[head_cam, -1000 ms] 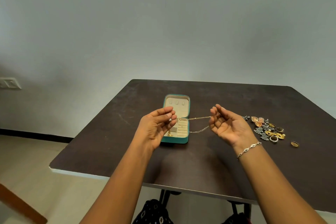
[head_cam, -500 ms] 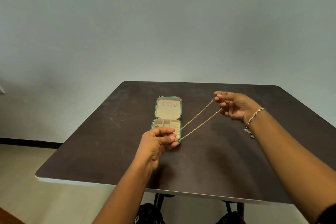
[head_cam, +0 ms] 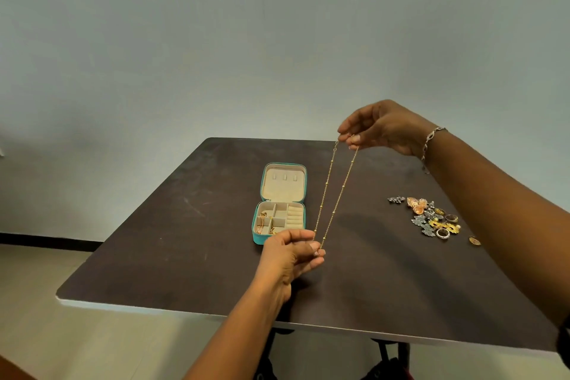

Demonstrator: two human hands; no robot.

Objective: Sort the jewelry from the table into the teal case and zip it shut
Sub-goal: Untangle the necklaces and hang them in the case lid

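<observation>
Raises the right hand [head_cam: 385,128] higher than half a second ago — past the far edge of the surface [head_cam: 185,241] — and stretches the gold chain [head_cam: 336,191] steeper, nearly upright, above the left hand [head_cam: 290,253] pinching its lower end.

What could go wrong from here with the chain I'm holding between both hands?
1. The chain runs taut in two strands from the left hand up to the right hand; pulling harder might strain it or slip it from a pinch grip.
2. Dropped loosely into the case, it may tangle with pieces already in its left compartments.
3. The right arm passes near the pile; lowering it could scatter pieces.
</observation>
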